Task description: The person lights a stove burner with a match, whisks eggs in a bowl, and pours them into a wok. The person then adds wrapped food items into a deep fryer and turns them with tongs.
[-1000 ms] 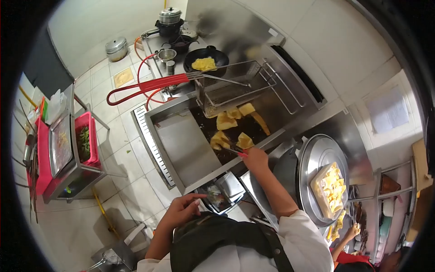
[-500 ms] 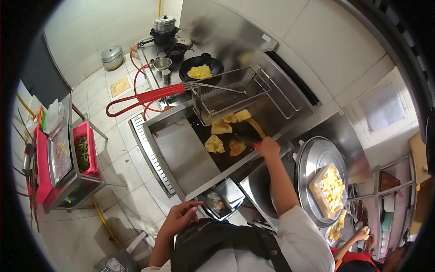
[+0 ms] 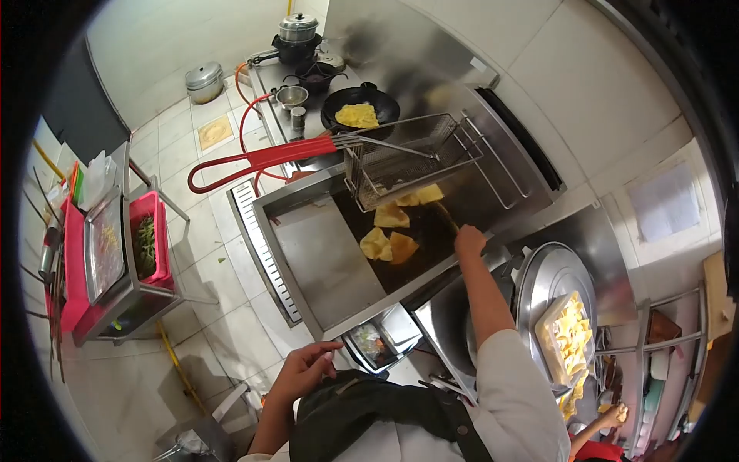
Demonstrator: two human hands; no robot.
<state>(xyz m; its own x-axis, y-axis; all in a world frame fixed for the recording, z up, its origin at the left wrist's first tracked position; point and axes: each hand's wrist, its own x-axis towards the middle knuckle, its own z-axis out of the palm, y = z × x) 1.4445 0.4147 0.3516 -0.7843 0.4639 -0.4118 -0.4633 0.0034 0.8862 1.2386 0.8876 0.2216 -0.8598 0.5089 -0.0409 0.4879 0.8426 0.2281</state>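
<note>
My right hand [image 3: 470, 242] is closed around a thin yellowish-brown utensil [image 3: 446, 215], whose kind I cannot make out. It reaches over the near side of the deep fryer [image 3: 308, 254]. Several yellow folded wrappers [image 3: 391, 216] float in the dark oil, with a browner wrapper [image 3: 402, 247] among them. The utensil's far end lies near a pale yellow wrapper [image 3: 429, 194]. Above the oil sits a wire fry basket [image 3: 416, 158] with a red handle [image 3: 265, 162]. My left hand [image 3: 306, 371] rests at the apron, fingers loosely bent and index finger stretched out, holding nothing.
Behind the fryer, a black wok [image 3: 362, 100] holds yellow food. To the right, a container of fried pieces [image 3: 567, 335] stands on a round metal lid [image 3: 550, 266]. Another person's hand [image 3: 613, 416] shows at lower right. A pink tub [image 3: 146, 239] of greens stands left.
My right hand has shifted slightly up in the fryer. The browner wrapper now lies against the yellow one to its left. The whole view has moved a little; my left hand stays put.
</note>
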